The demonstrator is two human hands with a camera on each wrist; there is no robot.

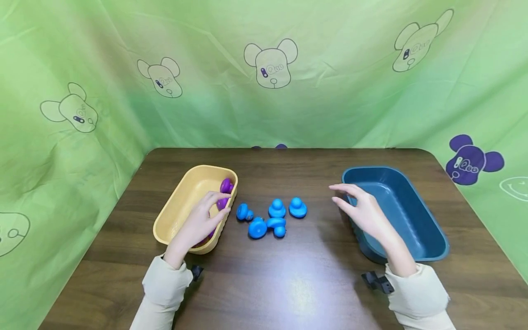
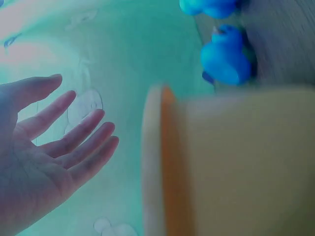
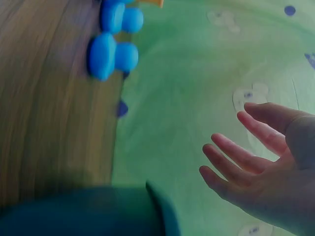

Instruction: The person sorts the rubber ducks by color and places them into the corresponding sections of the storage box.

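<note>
A brown table (image 1: 264,284), cut off at the bottom, holds a blue tub (image 1: 429,215) and a smaller yellow tub (image 1: 181,197). My right hand (image 1: 365,211) hides some of the blue rim; my left hand (image 1: 202,217) covers purple pieces (image 1: 226,185) in the yellow tub, their number unclear. Both hands' fingers stand apart. Five blue pieces (image 1: 277,209) lie between the tubs.

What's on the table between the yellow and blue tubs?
Five blue pieces, nearer the yellow tub than the blue tub, as the head view shows.
</note>
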